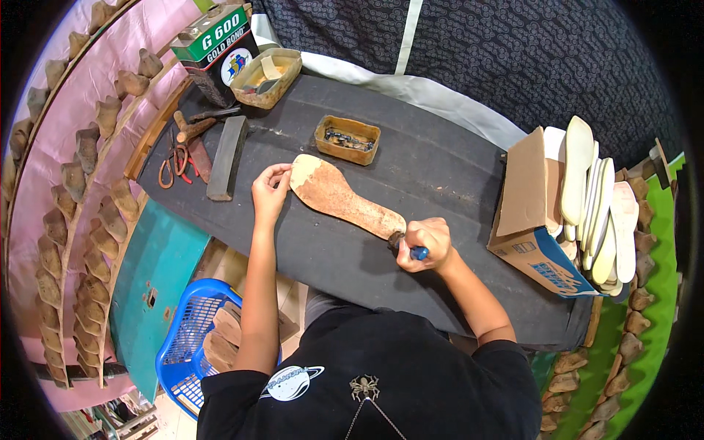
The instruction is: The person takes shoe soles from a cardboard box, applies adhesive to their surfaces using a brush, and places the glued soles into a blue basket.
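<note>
A shoe insole (334, 192), mottled brown with a paler patch at its wide toe end, lies aslant on the dark table. My left hand (270, 187) pinches the rim of that toe end between thumb and fingers. Over at the narrow heel end, my right hand (431, 244) is closed round a blue-handled tool (419, 253). The tool's dark end meets the heel, but my fingers hide most of it, so its kind does not show. Just beyond the insole stands a small tan tray (347, 155) with small dark pieces inside.
On the left lie a grey block (228, 158), a hammer (194, 130) and scissors (174, 159). Behind them stand a green-and-black can (214, 62) and a plastic tub (275, 92). A cardboard box (522, 183) of pale soles is at right; a blue basket (174, 341) sits below left.
</note>
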A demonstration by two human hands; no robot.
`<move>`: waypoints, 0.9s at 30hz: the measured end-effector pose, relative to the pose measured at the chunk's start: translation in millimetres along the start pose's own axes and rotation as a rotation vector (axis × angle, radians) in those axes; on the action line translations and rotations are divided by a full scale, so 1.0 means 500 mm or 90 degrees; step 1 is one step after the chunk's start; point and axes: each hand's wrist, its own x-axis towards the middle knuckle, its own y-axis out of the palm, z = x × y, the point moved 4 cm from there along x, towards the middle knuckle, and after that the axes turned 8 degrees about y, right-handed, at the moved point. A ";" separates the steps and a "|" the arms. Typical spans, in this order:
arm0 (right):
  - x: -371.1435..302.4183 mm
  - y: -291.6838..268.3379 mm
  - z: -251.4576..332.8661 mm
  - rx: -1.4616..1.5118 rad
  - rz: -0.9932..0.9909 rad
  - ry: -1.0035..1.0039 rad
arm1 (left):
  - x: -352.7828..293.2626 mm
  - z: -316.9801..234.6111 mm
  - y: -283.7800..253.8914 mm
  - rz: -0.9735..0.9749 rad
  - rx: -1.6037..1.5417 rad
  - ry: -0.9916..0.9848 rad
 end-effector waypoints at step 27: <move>-0.018 -0.015 -0.021 0.140 -0.098 -0.036 | -0.001 -0.001 0.000 -0.005 0.013 0.008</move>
